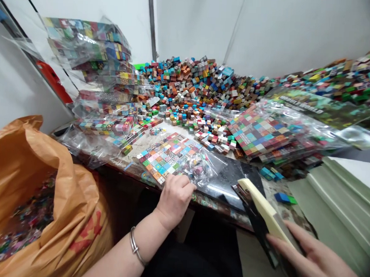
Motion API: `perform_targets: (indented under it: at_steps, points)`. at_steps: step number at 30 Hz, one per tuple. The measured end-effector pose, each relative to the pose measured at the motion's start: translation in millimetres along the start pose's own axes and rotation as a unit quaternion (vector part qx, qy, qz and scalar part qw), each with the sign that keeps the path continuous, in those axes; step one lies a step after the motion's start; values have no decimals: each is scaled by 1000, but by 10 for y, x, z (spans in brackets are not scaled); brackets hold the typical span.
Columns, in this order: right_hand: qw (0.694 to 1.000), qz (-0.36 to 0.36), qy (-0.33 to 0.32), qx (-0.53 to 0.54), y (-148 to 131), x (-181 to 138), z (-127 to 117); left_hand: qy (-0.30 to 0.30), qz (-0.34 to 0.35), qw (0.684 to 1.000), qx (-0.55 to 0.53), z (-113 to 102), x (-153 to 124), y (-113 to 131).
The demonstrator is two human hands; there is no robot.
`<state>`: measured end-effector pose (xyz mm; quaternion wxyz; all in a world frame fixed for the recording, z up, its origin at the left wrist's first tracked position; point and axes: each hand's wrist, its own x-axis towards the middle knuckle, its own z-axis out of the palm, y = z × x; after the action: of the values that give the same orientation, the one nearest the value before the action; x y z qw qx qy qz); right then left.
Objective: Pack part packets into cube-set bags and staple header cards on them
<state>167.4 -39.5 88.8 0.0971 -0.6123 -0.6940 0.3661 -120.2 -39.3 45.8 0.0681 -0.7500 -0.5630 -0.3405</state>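
My left hand (176,198), with a metal bangle at the wrist, is closed at the near edge of a clear plastic bag (206,172). Its fingertips are curled out of sight and seem to pinch the bag's edge. The bag lies flat at the table's front, with a layer of small colourful printed cubes (165,156) in it and a bunch of small loose pieces at its right end. In my right hand (312,254) is a cream and black stapler (263,208), its nose pointing up and left, apart from the bag.
Bagged cube sets (105,89) are stacked at the left; more bags (264,128) lie at the right. Heaps of loose cubes (188,83) line the back wall. An orange sack (73,186) of small packets stands front left. A pale green bin (342,213) is at the right.
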Motion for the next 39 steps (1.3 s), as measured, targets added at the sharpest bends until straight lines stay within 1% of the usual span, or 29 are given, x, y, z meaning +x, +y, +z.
perform_targets:
  at_steps: [1, 3, 5, 7, 9, 11, 14, 16, 17, 18, 19, 20, 21, 22, 23, 24, 25, 27, 28, 30, 32, 35, 37, 39]
  points:
    - [1000, 2, 14, -15, 0, 21, -41, 1, 0, 1000, 0, 3, 1, -2]
    - [994, -25, 68, -81, -26, 115, -115, 4, 7, 1000, 3, 4, -2, -2]
    - [975, -59, 134, -169, -54, 274, -176, 7, 21, 1000, 6, -8, -6, -2]
    - [945, -69, 181, -264, -56, 468, -208, 11, 37, 999, 5, -28, -10, -5]
    - [915, -58, 201, -346, -28, 655, -203, 12, 50, 999, 4, -52, -13, -10]
    - [895, -65, 201, -393, 17, 803, -168, 13, 58, 998, 4, -74, -19, -16]
    - [876, -83, 211, -426, 63, 914, -108, 13, 65, 998, 1, -98, -33, -27]
    - [866, -89, 246, -426, 26, 902, -70, 11, 69, 998, -4, -107, -49, -38]
    - [869, -98, 268, -405, -24, 869, -44, 9, 71, 997, -9, -109, -58, -45]
    - [882, -117, 279, -360, -95, 821, -5, 8, 73, 997, -14, -109, -67, -52]
    - [908, -139, 269, -290, -187, 759, 50, 8, 74, 997, -19, -110, -76, -58]
    - [940, -153, 233, -197, -294, 690, 125, 8, 73, 997, -25, -110, -86, -64]
    - [970, -159, 164, -83, -409, 618, 220, 9, 73, 997, -31, -111, -94, -68]
    - [989, -126, 66, 38, -527, 553, 329, 10, 72, 997, -35, -114, -102, -72]
    - [985, -61, -33, 157, -638, 500, 447, 12, 72, 997, -38, -119, -109, -75]
    - [961, -13, -89, 261, -736, 464, 565, 12, 74, 996, -39, -127, -117, -77]
    - [932, 16, -122, 341, -816, 449, 673, 12, 76, 996, -40, -137, -124, -79]
    - [877, 39, -150, 454, -916, 478, 841, 8, 85, 995, -43, -158, -139, -83]
    - [858, 38, -154, 489, -938, 513, 897, 5, 88, 995, -45, -168, -145, -86]
    - [834, 38, -153, 529, -943, 598, 962, -6, 90, 995, -49, -182, -153, -94]
    - [826, 42, -143, 543, -923, 668, 992, -16, 89, 995, -47, -195, -150, -100]
    - [832, 36, -135, 536, -891, 714, 1015, -21, 86, 995, -41, -242, -156, -81]
    - [843, 30, -132, 521, -880, 718, 1022, -7, 76, 996, -35, -302, -216, -33]
    - [852, 28, -128, 507, -875, 719, 1020, 34, 49, 997, -40, -367, -354, 42]
